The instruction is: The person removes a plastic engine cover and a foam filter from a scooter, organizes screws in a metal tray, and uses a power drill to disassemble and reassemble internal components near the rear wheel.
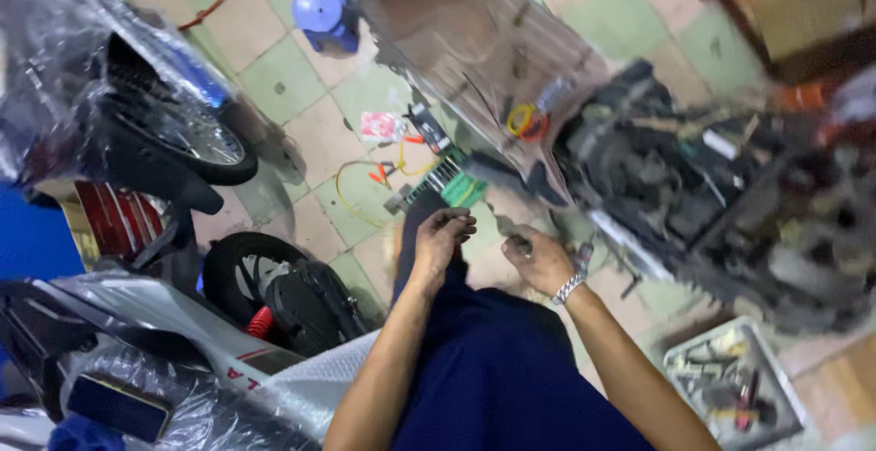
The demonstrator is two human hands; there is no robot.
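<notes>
Roughly, the head view is motion-blurred, so small details are uncertain.

Head view, left hand: left hand (442, 235) hangs above the knee in dark blue trousers (497, 369), fingers curled inward with the tips bunched together; whether they pinch anything I cannot tell.

Head view, right hand: right hand (538, 259), with a metal wristwatch (567, 288), has fingers clenched around a small dark part (518, 244), too blurred to identify.

Head view, work in front: a stripped scooter (693, 195), its engine area and wiring exposed, lies just beyond both hands; a brown body panel (465, 31) leans above it.

Head view, floor: a comb-like ribbed part with green (447, 186), yellow wire (365, 186) and small bits lie on the tiled floor (301, 77) near the left hand.

Head view, surroundings: a parts tray (735, 382) sits at lower right; plastic-wrapped scooters (137, 104) stand at left.

Risk: judged from this, the small part could slip from the right hand into the floor clutter, since the hands are held over loose pieces.

Risk, second: trailing wire near the feet could snag.
</notes>
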